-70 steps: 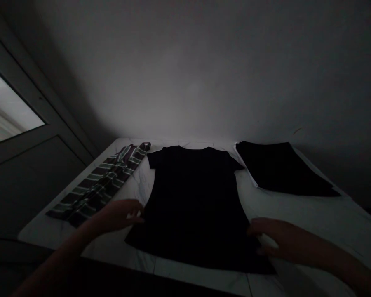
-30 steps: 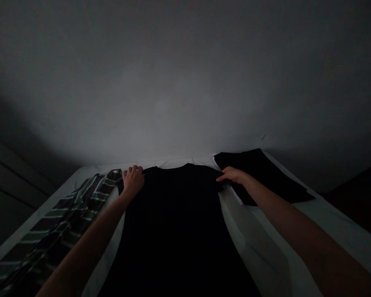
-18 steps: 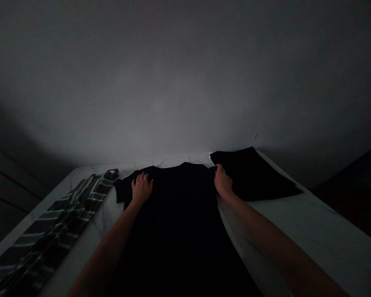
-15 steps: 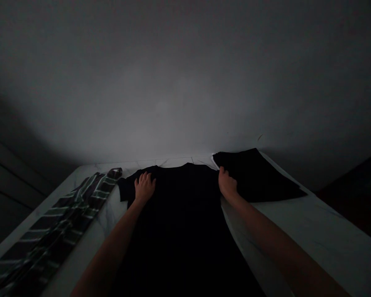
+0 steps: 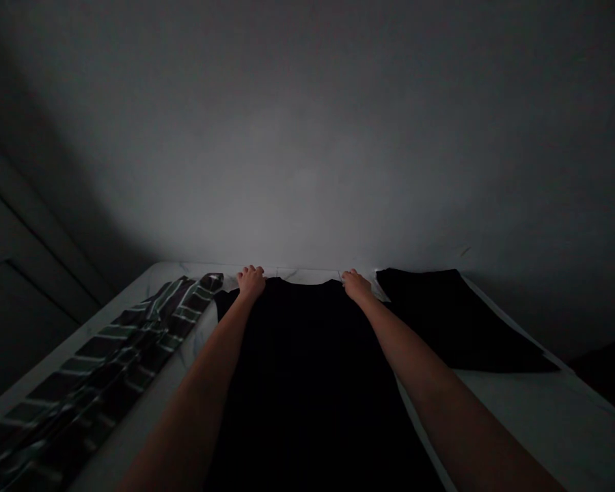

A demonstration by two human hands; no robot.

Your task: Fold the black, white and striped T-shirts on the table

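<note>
A black T-shirt lies spread out on a white marble-patterned table, its neckline toward the wall. My left hand is at the shirt's left shoulder seam, fingers curled over the far edge and closed on the cloth. At the opposite shoulder, close to the collar, my right hand has its fingers bent down and closed on the fabric. The left sleeve shows beyond my left forearm; my right arm covers most of the other side. Dim light hides the shirt's folds.
Left of the shirt lies a striped, plaid-looking garment, bunched lengthwise. A folded black cloth rests on the right, near the table's back edge. The wall rises directly behind, and a panelled door or cabinet stands at far left.
Both hands have moved up to the shirt's shoulders: the left from flat on the upper chest, the right inward from the sleeve side. The view has shifted slightly left.
</note>
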